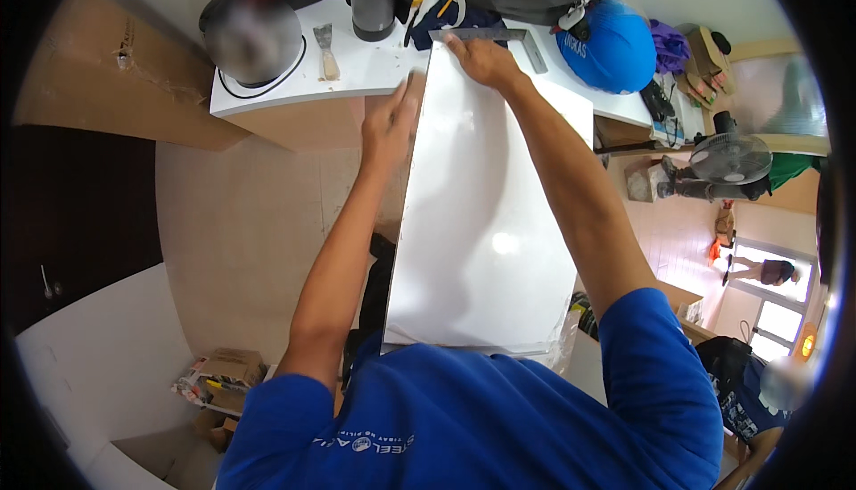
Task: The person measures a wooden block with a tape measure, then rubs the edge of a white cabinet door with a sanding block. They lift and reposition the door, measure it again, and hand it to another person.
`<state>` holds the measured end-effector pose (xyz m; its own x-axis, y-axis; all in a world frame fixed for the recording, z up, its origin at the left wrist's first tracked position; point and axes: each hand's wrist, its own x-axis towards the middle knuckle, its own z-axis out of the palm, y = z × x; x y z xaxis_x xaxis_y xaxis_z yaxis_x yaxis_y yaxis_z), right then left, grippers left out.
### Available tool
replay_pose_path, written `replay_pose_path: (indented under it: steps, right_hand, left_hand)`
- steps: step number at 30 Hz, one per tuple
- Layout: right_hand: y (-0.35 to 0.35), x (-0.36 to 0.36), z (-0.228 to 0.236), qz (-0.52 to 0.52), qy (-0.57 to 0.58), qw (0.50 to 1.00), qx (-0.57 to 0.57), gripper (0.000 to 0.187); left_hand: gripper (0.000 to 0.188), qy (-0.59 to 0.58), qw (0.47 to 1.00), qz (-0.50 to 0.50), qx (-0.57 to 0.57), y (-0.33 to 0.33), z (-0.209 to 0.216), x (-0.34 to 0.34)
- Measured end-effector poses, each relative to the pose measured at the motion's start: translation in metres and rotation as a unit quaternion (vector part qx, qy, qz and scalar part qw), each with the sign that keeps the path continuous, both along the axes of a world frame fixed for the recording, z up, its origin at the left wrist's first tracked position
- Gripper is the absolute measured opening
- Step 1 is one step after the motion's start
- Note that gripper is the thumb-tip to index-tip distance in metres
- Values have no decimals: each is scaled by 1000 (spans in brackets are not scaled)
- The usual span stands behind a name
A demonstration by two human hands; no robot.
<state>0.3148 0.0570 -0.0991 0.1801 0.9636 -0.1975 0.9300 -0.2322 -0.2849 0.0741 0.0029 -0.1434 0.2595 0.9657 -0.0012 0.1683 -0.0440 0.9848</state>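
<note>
A glossy white panel (455, 222) stretches from my torso to the far table's edge. Across its far end lies an L-shaped metal square (490, 34). My right hand (486, 60) is closed over the square and the panel's far edge, its fingertips near the far left corner. Beside the panel's left edge, toward the far end, is my left hand (388, 129). Its fingers point away from me and are smeared by motion, so I cannot make out whether they hold anything.
The white table (374, 66) carries a putty knife (328, 55), a rounded grey object (254, 40), a dark cylinder (372, 8), a blue helmet (608, 47) and bags. A fan (731, 159) stands at right. Cardboard boxes (234, 368) sit lower left. Other people are at the right.
</note>
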Motion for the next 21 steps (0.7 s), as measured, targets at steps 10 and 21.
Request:
replay_pose_path:
  steps: [10,21]
  right_hand:
    - [2,-3,-5,-5,13,1000,-22,89]
    - [0,-1,-4,-14,21,999,-33,86]
  left_hand:
    - [51,52,999,-11,-11,-51,35,-35]
    - [48,30,992,-9,-122,-55,43,-32]
